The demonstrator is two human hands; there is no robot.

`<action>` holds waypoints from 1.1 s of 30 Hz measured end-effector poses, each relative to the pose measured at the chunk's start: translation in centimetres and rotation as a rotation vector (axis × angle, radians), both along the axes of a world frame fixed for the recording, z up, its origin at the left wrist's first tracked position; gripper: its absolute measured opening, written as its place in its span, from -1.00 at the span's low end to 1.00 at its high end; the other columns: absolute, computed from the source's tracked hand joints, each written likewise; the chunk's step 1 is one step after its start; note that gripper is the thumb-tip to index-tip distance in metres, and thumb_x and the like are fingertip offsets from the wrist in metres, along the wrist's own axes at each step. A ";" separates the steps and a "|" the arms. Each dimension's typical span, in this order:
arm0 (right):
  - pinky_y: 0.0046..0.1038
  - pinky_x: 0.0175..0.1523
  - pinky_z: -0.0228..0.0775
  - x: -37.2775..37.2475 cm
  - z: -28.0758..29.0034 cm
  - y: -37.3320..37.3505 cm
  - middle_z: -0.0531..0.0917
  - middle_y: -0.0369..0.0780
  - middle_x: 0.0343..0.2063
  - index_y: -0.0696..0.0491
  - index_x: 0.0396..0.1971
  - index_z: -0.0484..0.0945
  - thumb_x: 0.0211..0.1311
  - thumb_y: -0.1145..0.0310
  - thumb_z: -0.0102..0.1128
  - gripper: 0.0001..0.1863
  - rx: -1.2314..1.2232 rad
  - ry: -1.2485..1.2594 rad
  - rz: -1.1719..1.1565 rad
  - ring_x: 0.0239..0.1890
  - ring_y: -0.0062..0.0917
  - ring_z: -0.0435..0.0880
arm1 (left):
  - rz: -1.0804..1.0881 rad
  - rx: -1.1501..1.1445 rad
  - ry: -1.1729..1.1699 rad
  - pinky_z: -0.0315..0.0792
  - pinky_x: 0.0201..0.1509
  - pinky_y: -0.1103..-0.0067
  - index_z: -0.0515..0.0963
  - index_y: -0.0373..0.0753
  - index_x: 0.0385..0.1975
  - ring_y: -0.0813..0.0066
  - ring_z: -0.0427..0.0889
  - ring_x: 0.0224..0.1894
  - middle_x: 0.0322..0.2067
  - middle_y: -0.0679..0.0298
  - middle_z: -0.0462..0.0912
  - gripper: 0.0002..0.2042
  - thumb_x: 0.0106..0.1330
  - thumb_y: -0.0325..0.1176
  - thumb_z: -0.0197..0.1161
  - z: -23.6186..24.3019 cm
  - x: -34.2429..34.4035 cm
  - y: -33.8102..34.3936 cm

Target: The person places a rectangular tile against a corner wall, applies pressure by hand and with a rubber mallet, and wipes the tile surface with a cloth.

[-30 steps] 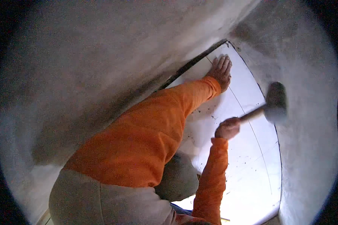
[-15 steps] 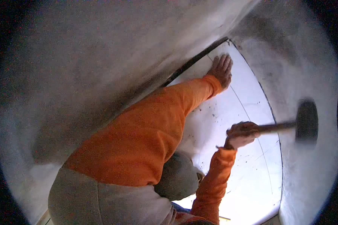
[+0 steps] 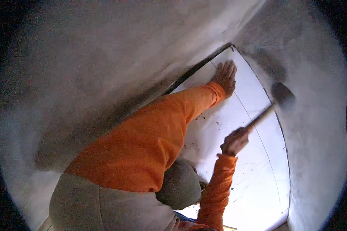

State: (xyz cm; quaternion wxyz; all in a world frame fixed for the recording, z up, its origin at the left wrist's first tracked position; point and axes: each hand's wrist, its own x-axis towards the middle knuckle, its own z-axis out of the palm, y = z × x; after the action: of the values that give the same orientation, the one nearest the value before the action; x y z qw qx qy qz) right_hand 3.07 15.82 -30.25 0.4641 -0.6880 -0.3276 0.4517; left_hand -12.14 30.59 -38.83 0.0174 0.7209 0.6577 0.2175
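Own hands' state unclear. Co-worker's hand (image 3: 224, 79) flat on speckled white tiles (image 3: 258, 165), other hand (image 3: 235, 141) gripping mallet (image 3: 281, 95); grey walls (image 3: 104, 61).

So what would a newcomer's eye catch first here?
Probably the co-worker's orange top, large and left of centre. Next, the dark-headed mallet in one hand, right of centre. Then the bright white tiles, the other hand spread on them near the far corner.
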 end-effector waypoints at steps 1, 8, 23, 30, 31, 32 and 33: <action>-0.50 -0.69 0.11 0.6 -0.1 -0.4 0.26 -0.34 -0.81 0.06 -0.75 0.27 0.24 0.01 -0.09 -0.51 0.240 -0.305 -0.005 -0.76 -0.62 0.22 | -0.007 -0.035 0.001 -0.23 0.33 0.03 0.13 -0.48 0.17 -0.13 -0.08 0.33 0.26 -0.15 0.01 -0.40 0.18 -0.22 -0.06 0.1 0.9 -0.8; -0.39 -0.70 0.10 2.1 -3.4 -0.6 0.26 -0.24 -0.85 0.14 -0.66 0.23 0.32 -0.01 -0.19 -0.48 -0.024 -0.396 0.148 -0.80 -0.51 0.22 | -0.012 -0.065 -0.017 -0.19 0.33 0.02 0.13 -0.51 0.17 -0.13 -0.06 0.32 0.25 -0.16 0.02 -0.41 0.19 -0.23 -0.06 -0.1 0.2 -1.0; -0.46 -0.72 0.18 2.5 2.7 -2.6 0.41 -0.28 -0.79 0.04 -0.68 0.30 0.24 0.12 -0.05 -0.62 0.285 -0.295 0.066 -0.83 -0.56 0.31 | -0.060 -0.546 -0.100 -0.33 0.30 -0.07 0.17 -0.33 0.18 -0.09 -0.16 0.34 0.24 -0.13 0.03 -0.36 0.14 -0.05 -0.02 2.9 0.2 1.9; -0.40 -0.60 0.11 4.1 -2.7 -0.7 0.26 -0.24 -0.82 0.13 -0.73 0.25 0.32 -0.08 -0.26 -0.40 -0.249 -0.514 0.147 -0.68 -0.53 0.16 | 0.114 -0.054 -0.118 -0.50 0.20 -0.23 0.10 -0.15 0.28 -0.06 -0.34 0.38 0.33 -0.04 -0.17 -0.26 0.14 0.17 -0.08 0.0 1.2 2.8; -0.40 -0.61 0.10 3.5 -2.3 -1.2 0.24 -0.26 -0.83 0.11 -0.75 0.21 0.31 -0.15 -0.31 -0.36 -0.109 -0.444 0.105 -0.70 -0.53 0.17 | 0.127 -0.049 -0.101 -0.50 0.20 -0.23 0.10 -0.15 0.28 -0.06 -0.34 0.38 0.33 -0.04 -0.17 -0.26 0.14 0.17 -0.08 -0.2 0.3 3.4; -0.44 -0.64 0.06 2.4 -0.6 -2.0 0.21 -0.31 -0.84 0.09 -0.75 0.20 0.31 -0.14 -0.29 -0.38 0.107 -0.435 0.189 -0.74 -0.59 0.17 | 0.159 -0.087 -0.056 -0.51 0.20 -0.22 0.09 -0.14 0.29 -0.05 -0.34 0.38 0.34 -0.03 -0.17 -0.25 0.14 0.18 -0.08 -0.9 -0.4 2.7; -0.49 -0.64 0.09 2.2 1.3 -2.5 0.24 -0.33 -0.83 0.07 -0.74 0.22 0.32 -0.03 -0.19 -0.46 0.097 -0.236 0.181 -0.75 -0.63 0.20 | 0.174 -0.131 -0.035 -0.51 0.20 -0.22 0.08 -0.12 0.29 -0.04 -0.35 0.38 0.34 -0.02 -0.18 -0.24 0.13 0.20 -0.08 -0.9 0.3 1.6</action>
State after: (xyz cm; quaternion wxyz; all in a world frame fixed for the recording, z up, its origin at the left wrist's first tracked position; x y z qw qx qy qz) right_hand 5.23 13.29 -29.00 0.4124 -0.6808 -0.4618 0.3914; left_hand -11.80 32.24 -39.77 0.0568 0.6545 0.7303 0.1872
